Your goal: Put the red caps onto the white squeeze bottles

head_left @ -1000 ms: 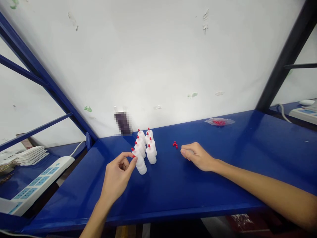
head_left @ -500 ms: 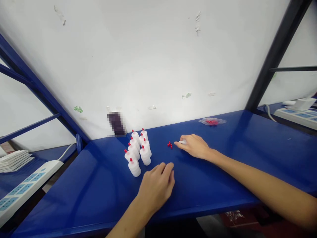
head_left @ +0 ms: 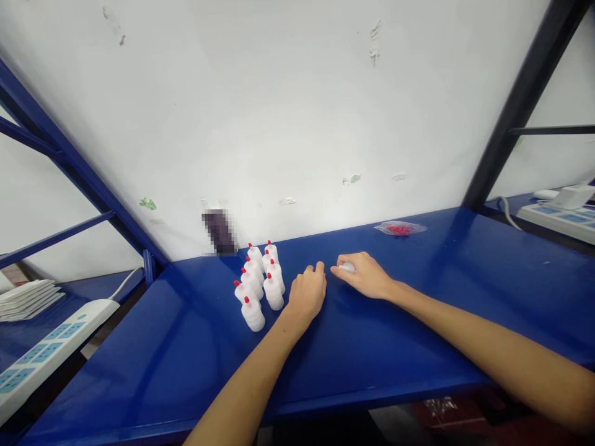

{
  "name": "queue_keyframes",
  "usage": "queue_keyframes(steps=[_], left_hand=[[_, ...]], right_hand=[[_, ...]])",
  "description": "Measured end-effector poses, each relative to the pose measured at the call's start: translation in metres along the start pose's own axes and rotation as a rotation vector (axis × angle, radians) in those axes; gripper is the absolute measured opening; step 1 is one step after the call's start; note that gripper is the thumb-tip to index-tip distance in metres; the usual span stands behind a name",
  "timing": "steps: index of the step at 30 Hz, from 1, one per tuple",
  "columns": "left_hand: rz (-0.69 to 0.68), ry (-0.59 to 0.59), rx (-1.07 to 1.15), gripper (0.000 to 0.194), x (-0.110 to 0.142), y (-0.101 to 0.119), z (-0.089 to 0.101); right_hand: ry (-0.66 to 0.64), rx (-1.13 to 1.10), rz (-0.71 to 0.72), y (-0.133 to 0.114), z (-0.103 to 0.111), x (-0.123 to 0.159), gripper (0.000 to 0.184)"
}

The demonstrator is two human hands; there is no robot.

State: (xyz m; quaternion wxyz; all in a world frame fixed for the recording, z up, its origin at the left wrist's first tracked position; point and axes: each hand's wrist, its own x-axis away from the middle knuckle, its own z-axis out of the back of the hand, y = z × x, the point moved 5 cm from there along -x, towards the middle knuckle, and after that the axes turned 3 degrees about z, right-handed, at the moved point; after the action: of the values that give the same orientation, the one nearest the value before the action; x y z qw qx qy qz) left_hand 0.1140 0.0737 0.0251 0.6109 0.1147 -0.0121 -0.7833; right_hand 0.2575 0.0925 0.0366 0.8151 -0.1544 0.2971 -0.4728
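My left hand (head_left: 307, 292) is closed, its fingers bent down at the table where small red caps lay; it covers that spot, and its fingertips are hidden. What they hold, if anything, does not show. Just to the right, my right hand (head_left: 369, 276) is wrapped round a small white bottle (head_left: 348, 267), whose end pokes out toward the left hand. Several white bottles with red caps (head_left: 252, 313) stand upright in two rows left of my left hand.
A clear plastic bag of red caps (head_left: 400, 228) lies near the wall at the back of the blue table (head_left: 372, 353). A blurred dark object (head_left: 220, 231) leans at the wall. Blue posts flank the table; a white power strip (head_left: 46, 356) lies left.
My left hand has moved forward and slightly right, over the loose red caps, now hidden. My right hand has stayed almost in place, with more of its white bottle showing.
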Motion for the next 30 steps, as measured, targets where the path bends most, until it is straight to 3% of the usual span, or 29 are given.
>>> queue_keyframes(steps=[3,6,10,16,20,27,30], left_hand=[[-0.053,0.118,0.165,0.020,0.006,0.000,0.011],[-0.172,0.257,0.525,0.018,0.015,0.001,0.022],[-0.288,0.264,0.764,0.013,0.024,0.006,0.022],[-0.352,0.221,0.817,0.008,0.028,0.009,0.020],[-0.377,0.130,0.785,0.011,0.029,0.011,0.021],[-0.328,0.107,0.637,0.015,0.045,0.025,0.031],[-0.246,0.093,0.654,0.018,0.060,0.015,0.044]], right_hand=[[-0.028,-0.125,0.052,-0.002,0.000,0.001,0.040],[-0.073,-0.396,0.112,-0.006,-0.005,0.003,0.049],[-0.205,-0.669,0.178,-0.016,-0.014,0.009,0.054],[-0.257,-0.687,0.232,-0.025,-0.013,0.013,0.051],[-0.286,-0.700,0.232,-0.023,-0.015,0.014,0.049],[-0.314,-0.837,0.265,-0.032,-0.019,0.023,0.052],[-0.323,-0.836,0.268,-0.037,-0.020,0.026,0.053]])
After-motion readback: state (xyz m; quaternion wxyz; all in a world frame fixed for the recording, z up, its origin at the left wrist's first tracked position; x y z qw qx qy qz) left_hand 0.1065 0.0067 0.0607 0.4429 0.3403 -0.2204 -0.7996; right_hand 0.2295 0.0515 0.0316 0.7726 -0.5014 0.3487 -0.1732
